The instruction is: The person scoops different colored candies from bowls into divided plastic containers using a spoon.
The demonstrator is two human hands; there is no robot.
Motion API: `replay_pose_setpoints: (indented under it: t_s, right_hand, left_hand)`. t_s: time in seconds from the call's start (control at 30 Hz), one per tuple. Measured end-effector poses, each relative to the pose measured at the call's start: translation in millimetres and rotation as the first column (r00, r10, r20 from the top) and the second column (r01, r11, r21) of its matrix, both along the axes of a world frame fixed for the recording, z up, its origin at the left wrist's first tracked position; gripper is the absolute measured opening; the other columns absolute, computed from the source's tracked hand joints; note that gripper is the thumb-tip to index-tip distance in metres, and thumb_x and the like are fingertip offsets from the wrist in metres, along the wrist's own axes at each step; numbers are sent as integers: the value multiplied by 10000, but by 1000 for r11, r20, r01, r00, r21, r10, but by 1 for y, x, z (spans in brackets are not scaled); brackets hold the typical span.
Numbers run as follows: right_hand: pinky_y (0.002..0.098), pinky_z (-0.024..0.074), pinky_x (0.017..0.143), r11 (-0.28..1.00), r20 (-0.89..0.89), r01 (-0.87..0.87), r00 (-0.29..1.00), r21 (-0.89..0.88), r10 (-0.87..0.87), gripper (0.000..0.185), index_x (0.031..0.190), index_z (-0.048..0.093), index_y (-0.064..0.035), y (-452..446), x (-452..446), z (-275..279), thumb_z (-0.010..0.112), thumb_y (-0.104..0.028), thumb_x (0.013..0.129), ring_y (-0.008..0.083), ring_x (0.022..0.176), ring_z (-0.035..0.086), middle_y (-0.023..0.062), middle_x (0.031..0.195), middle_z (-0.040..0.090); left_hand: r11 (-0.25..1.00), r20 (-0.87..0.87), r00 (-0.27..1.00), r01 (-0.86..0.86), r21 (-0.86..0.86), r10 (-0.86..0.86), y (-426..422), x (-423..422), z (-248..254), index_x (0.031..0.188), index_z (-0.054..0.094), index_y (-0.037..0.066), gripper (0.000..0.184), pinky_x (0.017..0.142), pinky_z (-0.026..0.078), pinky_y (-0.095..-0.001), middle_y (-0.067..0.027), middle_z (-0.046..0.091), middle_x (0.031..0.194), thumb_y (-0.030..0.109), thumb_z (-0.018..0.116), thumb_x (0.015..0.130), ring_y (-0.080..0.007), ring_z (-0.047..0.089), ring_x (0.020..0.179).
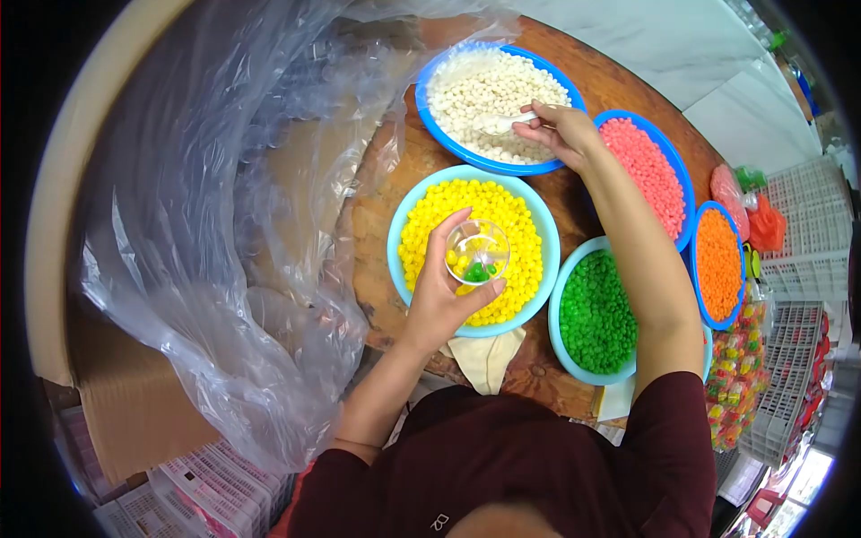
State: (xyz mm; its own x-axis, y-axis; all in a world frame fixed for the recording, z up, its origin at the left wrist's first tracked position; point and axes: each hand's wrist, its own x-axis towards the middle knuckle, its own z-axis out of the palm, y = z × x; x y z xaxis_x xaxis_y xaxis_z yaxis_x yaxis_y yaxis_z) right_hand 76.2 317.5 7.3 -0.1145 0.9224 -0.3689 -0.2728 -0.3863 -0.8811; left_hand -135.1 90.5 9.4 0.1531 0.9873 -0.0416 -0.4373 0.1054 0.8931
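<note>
My left hand (pixel 439 294) is closed around a small clear plastic cup (pixel 489 235) above the light-blue bowl (pixel 549 235) of yellow balls (pixel 518 287). A few green and yellow balls show through the cup, though the yellow may be partly the bowl behind it. In my right hand (pixel 563 134) is a white spoon (pixel 495 124), pinched by its handle. The spoon's head is over the small white balls (pixel 475 85) in the blue bowl (pixel 437 125) at the back. Whether it touches them I cannot tell.
Right of me stand bowls of green balls (pixel 594 314), pink pieces (pixel 641 170) and orange pieces (pixel 717 264). Clear plastic sheeting (pixel 269 296) hangs over a cardboard box (pixel 143 412) at left. White crates (pixel 798 215) and colourful packets (pixel 737 377) are at far right. The wooden table (pixel 381 251) carries the bowls.
</note>
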Motion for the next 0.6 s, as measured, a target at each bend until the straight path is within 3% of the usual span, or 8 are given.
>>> replay_pose_setpoints:
  t_s: [0.07, 0.17, 0.3, 0.43, 0.53, 0.6]
  right_hand:
    - [352, 603, 847, 996, -5, -67, 998, 54, 68, 266, 1087, 533, 138, -16, 4, 11, 502, -110, 993, 311, 874, 680, 129, 846, 572]
    - [331, 607, 816, 987, 32, -146, 989, 63, 144, 265, 1085, 549, 126, -49, -3, 34, 509, -118, 989, 289, 863, 687, 98, 787, 577]
    - [266, 607, 745, 973, 129, -226, 967, 39, 219, 284, 1052, 580, 123, -96, -19, 57, 535, -149, 980, 221, 791, 700, 76, 757, 588]
    - [242, 597, 691, 958, 310, -279, 919, 67, 246, 272, 1018, 600, 101, -124, -36, 67, 536, -161, 986, 189, 767, 696, 78, 767, 593]
    - [237, 587, 677, 923, 436, -345, 867, 172, 243, 274, 984, 626, 67, -137, -43, 70, 547, -195, 989, 154, 758, 683, 91, 818, 636]
    - [249, 580, 657, 893, 495, -362, 846, 265, 197, 275, 965, 645, 47, -146, -49, 69, 550, -210, 990, 132, 741, 676, 91, 856, 666]
  left_hand:
    - [1000, 19, 1000, -9, -1, 9, 4, -1, -3, 1420, 338, 48, 824, 1013, 436, -349, -111, 464, 1299, 7, 790, 732, -203, 484, 1201]
    - [994, -333, 939, -64, 88, 89, 11, -4, -15, 1398, 378, 39, 804, 1016, 437, -346, -108, 465, 1289, 13, 806, 717, -201, 488, 1193]
    - [981, -493, 852, -115, 153, 177, 12, -1, -11, 1355, 428, 2, 806, 1019, 417, -333, -128, 472, 1279, 119, 860, 685, -210, 496, 1187]
    - [979, -519, 833, -125, 159, 190, 12, 6, -20, 1344, 421, -32, 830, 1025, 401, -341, -135, 484, 1275, 171, 873, 678, -213, 496, 1192]
    - [966, -429, 873, -155, 208, 233, 13, 11, -24, 1298, 472, 6, 815, 968, 428, -403, -173, 491, 1167, 225, 892, 636, -305, 510, 1117]
    - [975, -449, 872, -122, 186, 194, 11, 9, -19, 1329, 437, -18, 823, 1008, 405, -363, -140, 495, 1230, 191, 879, 668, -242, 497, 1171]
